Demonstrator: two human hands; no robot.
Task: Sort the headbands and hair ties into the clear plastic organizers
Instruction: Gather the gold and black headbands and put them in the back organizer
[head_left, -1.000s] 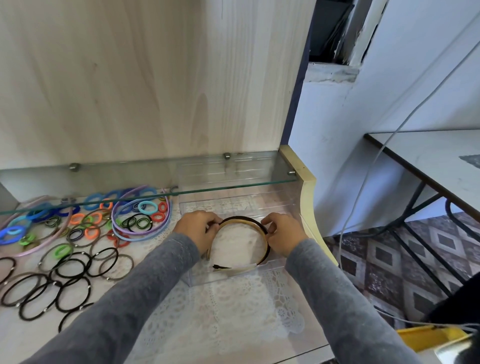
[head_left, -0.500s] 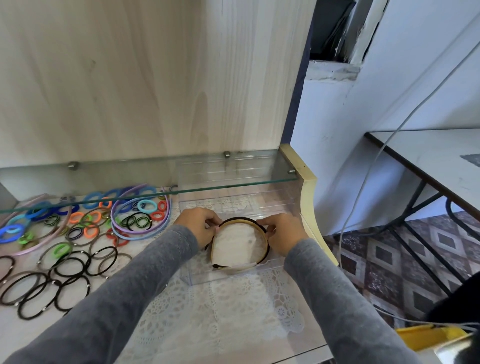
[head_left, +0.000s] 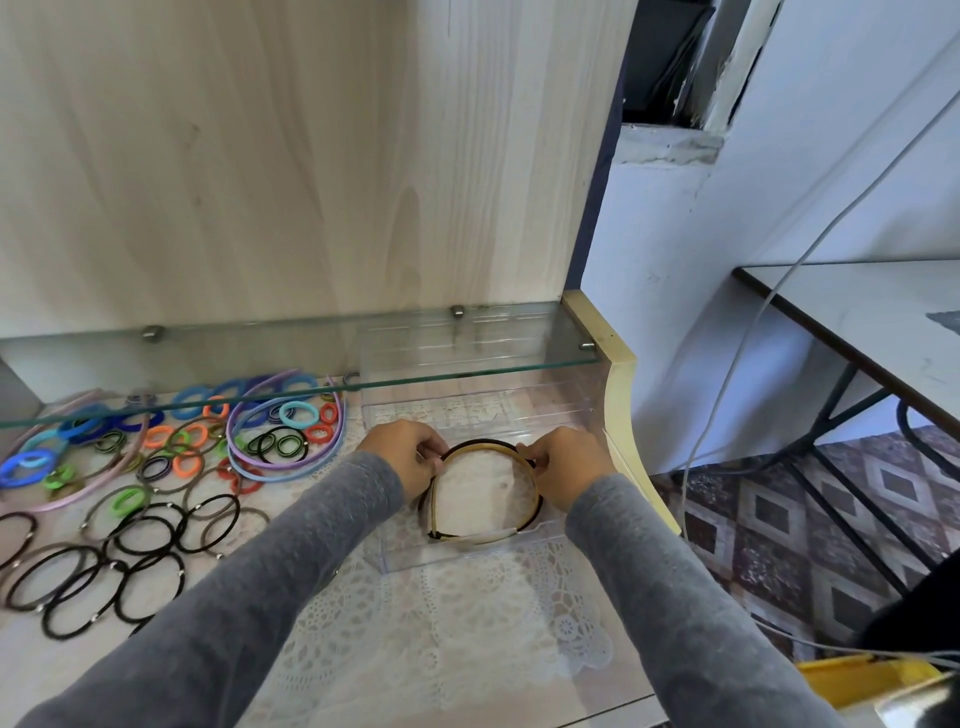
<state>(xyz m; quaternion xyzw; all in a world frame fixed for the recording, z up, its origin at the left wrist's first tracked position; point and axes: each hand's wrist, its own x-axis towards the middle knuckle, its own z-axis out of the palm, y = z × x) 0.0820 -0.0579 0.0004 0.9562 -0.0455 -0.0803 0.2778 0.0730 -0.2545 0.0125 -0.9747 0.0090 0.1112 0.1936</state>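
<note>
Under the glass shelf (head_left: 311, 395), the lace-covered desk (head_left: 441, 634) carries a clear organizer (head_left: 467, 560) at twelve o'clock. My left hand (head_left: 405, 456) and right hand (head_left: 567, 467) each keep a pinching grip on the black-and-tan headband (head_left: 483, 443), which lies inside that organizer. I judge this to be the placing step. Next I should let go and reach towards nine o'clock for the loose hair ties (head_left: 150, 545).

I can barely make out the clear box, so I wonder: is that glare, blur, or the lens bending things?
Head view: soft even light, no hard shadows; the clear organizer shows only by pale edge reflections; the glass shelf above has faint sheen; the wide lens stretches the sleeves; the left hand, right hand and pinched headbands look sharp.
</note>
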